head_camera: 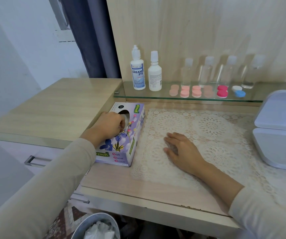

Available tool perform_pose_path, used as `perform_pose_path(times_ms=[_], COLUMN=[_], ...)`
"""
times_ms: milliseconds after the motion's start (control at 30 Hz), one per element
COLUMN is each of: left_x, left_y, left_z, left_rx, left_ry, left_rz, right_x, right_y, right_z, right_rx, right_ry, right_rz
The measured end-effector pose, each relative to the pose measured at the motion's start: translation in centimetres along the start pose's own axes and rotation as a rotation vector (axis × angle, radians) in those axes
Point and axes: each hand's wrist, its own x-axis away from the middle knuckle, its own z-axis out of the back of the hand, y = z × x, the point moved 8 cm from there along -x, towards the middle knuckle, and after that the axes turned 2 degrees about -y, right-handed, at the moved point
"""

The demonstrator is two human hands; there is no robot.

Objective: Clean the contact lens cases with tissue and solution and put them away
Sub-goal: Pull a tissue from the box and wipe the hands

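Observation:
A purple flowered tissue box (121,152) lies on the desk at the left. My left hand (109,125) is at its top slot, fingers pinching a tissue (126,120) that pokes out. My right hand (181,149) rests flat, fingers straight, on the lace mat (207,128). On the glass shelf (156,98) behind stand two white solution bottles (138,71) (154,73). Beside them lie several lens cases: pale pink ones (185,91), a red one (222,91) and a white and blue one (239,91).
Several clear small bottles (207,73) stand at the back of the shelf. A white lidded box (280,131) sits at the desk's right edge. A metal bin (95,226) with crumpled tissue stands on the floor below. A drawer handle (33,161) is at the left.

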Motion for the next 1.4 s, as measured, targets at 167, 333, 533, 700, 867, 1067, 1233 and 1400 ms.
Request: perform_pose_path(times_ms=[167, 333, 533, 700, 867, 1067, 1233, 1400], left_x=[0.3, 0.6, 0.6, 0.8, 1.4, 2.7, 3.7, 4.8], left_y=[0.0, -0.2, -0.3, -0.7, -1.4, 0.4, 2.9, 6.6], left_z=[0.4, 0.8, 0.5, 0.8, 3.7, 8.9, 11.6, 12.5], left_rx=[0.035, 0.075, 0.104, 0.222, 0.419, 0.473, 0.489, 0.606], left_ry=[0.032, 0.058, 0.031, 0.062, 0.240, 0.349, 0.353, 0.346], left_rz=[-0.006, -0.004, 0.013, 0.045, 0.056, -0.056, -0.149, -0.238], right_x=[0.0, 0.0, 0.0, 0.1, -0.1, 0.0, 0.3, 1.1], right_y=[0.0, 0.1, 0.1, 0.2, 0.2, 0.2, -1.1, -2.8], right_z=[0.1, 0.0, 0.0, -0.1, -0.1, 0.5, 4.5, 10.2], right_rx=[-0.002, -0.004, -0.010, -0.006, -0.013, -0.094, -0.275, -0.618], right_ry=[0.007, 0.009, 0.018, 0.023, 0.028, 0.034, 0.140, 0.320], right_rz=[0.003, 0.000, 0.001, 0.005, 0.008, -0.015, -0.050, -0.100])
